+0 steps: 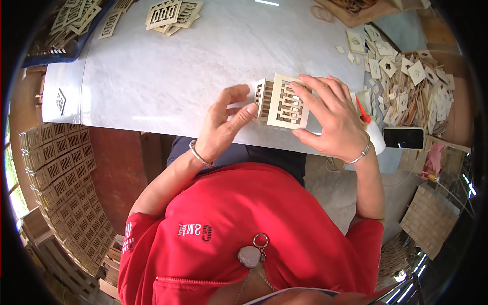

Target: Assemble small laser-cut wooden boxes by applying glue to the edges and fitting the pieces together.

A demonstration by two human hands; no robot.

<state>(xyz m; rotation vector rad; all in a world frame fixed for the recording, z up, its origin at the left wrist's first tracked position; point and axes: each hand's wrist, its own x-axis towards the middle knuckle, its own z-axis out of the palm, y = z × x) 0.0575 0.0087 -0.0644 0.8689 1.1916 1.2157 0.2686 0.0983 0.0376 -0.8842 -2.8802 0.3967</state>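
Observation:
A small pale wooden lattice box is near the table's front edge, with its cut-out top panel facing up. My right hand grips its right side, the fingers over the far edge and the thumb at the near corner. A slatted side panel stands at the box's left end, with bars showing between it and the top panel. Beside that panel is my left hand, its thumb tip at the panel's edge and its fingers bent and apart. A white glue bottle with a red nozzle lies by my right wrist.
Lattice panels lie stacked on the table's far side; a single panel is at the left. A blue crate holds more. Wooden offcuts heap up at right, above a phone. Stacked lattice boxes stand left of the table.

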